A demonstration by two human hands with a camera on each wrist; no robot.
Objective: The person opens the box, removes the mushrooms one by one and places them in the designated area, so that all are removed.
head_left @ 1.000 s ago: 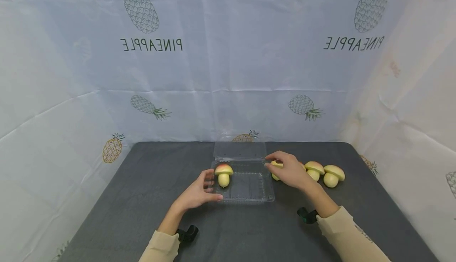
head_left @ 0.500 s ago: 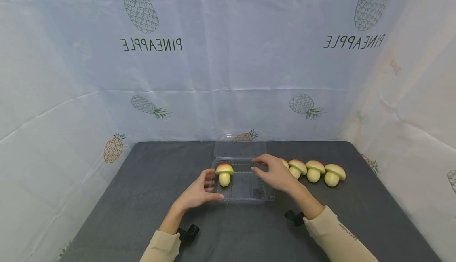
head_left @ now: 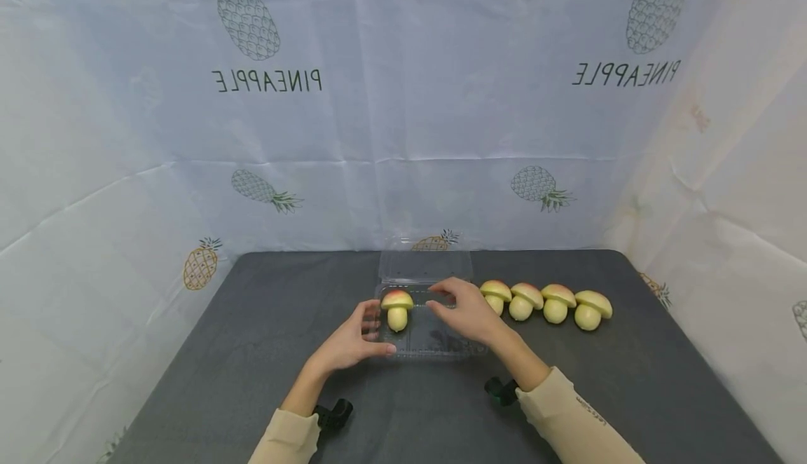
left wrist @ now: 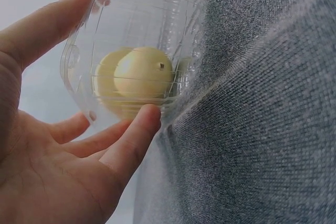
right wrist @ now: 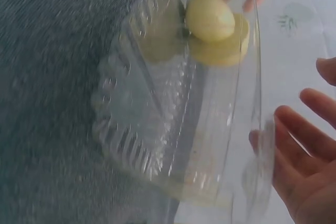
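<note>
A clear plastic clamshell box (head_left: 435, 355) stands on the table with its lid (head_left: 425, 266) folded back. At the left end inside it is a toy mushroom (head_left: 397, 310), yellow with a reddish cap top. My left hand (head_left: 349, 338) holds the box's near left corner, thumb at the front and fingers along the left side. My right hand (head_left: 466, 311) is over the right half of the box. Its fingers are loosely bent with nothing between them; in the right wrist view the fingertips (right wrist: 254, 139) are right at the rim.
Several similar toy mushrooms (head_left: 557, 303) stand in a row on the dark table (head_left: 252, 380), right of the box. Behind hangs a pale cloth (head_left: 429, 113) with pineapple prints. A black device (head_left: 501, 390) sits under the right wrist.
My right hand has moved left from beside the row of mushrooms to over the box, uncovering the nearest ones. My left hand, the box and the mushroom inside have stayed put.
</note>
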